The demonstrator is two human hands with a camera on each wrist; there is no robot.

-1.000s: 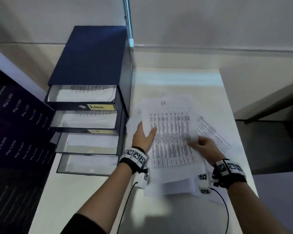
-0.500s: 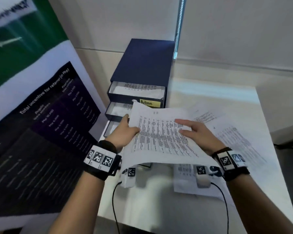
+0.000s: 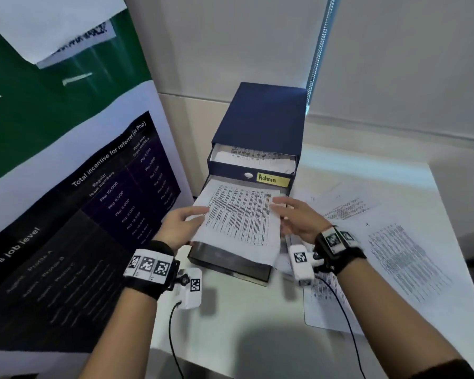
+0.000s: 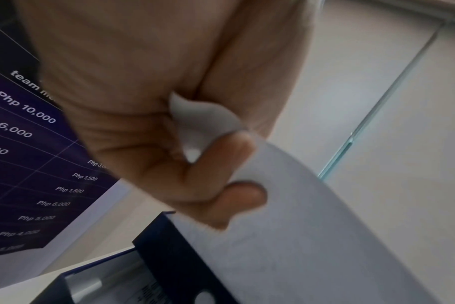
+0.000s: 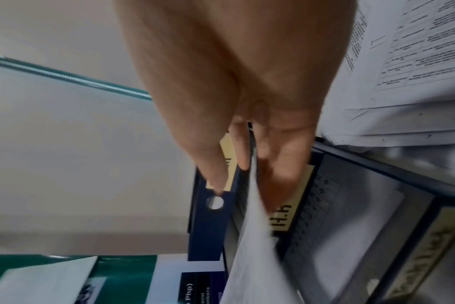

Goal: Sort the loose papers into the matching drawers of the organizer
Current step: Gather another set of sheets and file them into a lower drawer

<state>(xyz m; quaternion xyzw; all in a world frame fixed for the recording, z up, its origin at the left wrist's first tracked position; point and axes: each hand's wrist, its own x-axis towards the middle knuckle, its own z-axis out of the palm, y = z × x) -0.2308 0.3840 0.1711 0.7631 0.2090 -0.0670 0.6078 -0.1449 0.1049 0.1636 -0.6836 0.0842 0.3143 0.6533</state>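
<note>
So that the printed sheet (image 3: 240, 214) enters the second drawer (image 3: 230, 258) flat, the left hand (image 3: 179, 228) and right hand (image 3: 298, 217) are pinching its side edges.

Lifted off the table's pile a second ago, printed sheet (image 3: 240, 214) now lies over the organizer's (image 3: 260, 124) second drawer; pinched by left hand (image 3: 179, 227) and right hand (image 3: 298, 217) at its sides.
</note>
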